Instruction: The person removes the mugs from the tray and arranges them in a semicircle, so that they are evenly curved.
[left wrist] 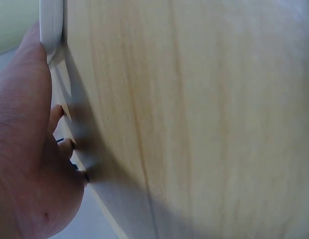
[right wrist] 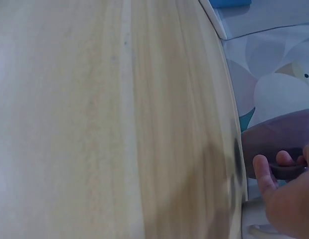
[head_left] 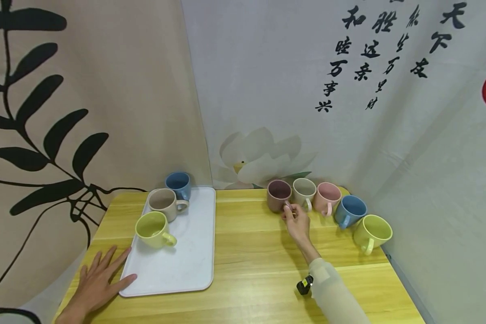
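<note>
At the back of the table, the right hand [head_left: 299,225] pinches the handle of a purple mug [head_left: 278,195]; in the right wrist view the fingers of that hand [right wrist: 289,199] are at the handle of the purple mug [right wrist: 279,139]. The left hand [head_left: 98,282] lies with spread fingers at the left edge of a white tray [head_left: 186,265], thumb on its rim. Standing on the tray are a yellow-green mug [head_left: 153,229], a beige mug [head_left: 163,203] and a blue mug [head_left: 179,183]. The left wrist view shows the left hand [left wrist: 30,149] beside the tray rim [left wrist: 51,25].
Right of the purple mug stand a cream mug [head_left: 303,191], a pink mug [head_left: 327,197], a blue mug [head_left: 350,209] and a yellow-green mug [head_left: 373,233], curving toward the table's right edge. A printed curtain [head_left: 267,90] hangs behind the wooden table [head_left: 251,270].
</note>
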